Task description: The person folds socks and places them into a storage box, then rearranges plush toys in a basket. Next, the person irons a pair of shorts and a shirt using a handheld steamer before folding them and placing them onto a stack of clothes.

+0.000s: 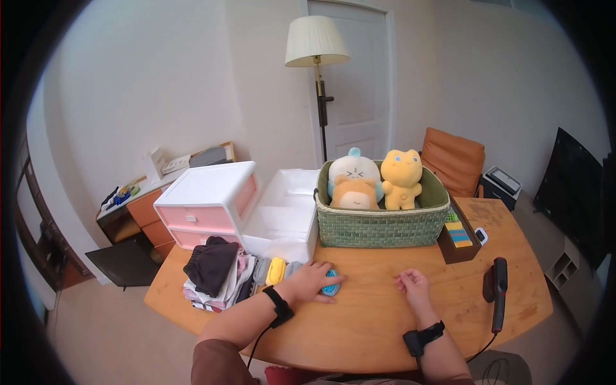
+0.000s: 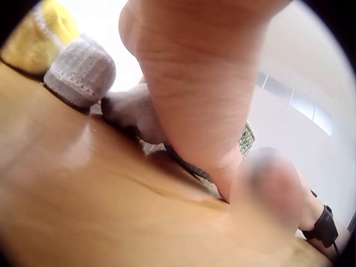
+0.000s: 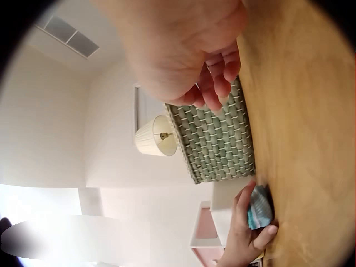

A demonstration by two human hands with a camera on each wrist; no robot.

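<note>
Head view: left hand [image 1: 311, 280] curled round a blue roll [image 1: 331, 282] at the wooden table [image 1: 385, 327], near side of the white box [image 1: 279, 247]. Yellow roll [image 1: 276, 271] and grey roll [image 1: 294, 267] to its left; clothes pile [image 1: 218, 276] farther left. Right hand [image 1: 414, 287] loosely curled, holding nothing, near side of the green basket [image 1: 382, 228].

Left wrist view: yellow and grey rolls at left; left hand's grip cannot be told here.

Right wrist view: right fingers half bent, nothing between them. Left thumb and fingers pinch the blue roll.
</note>
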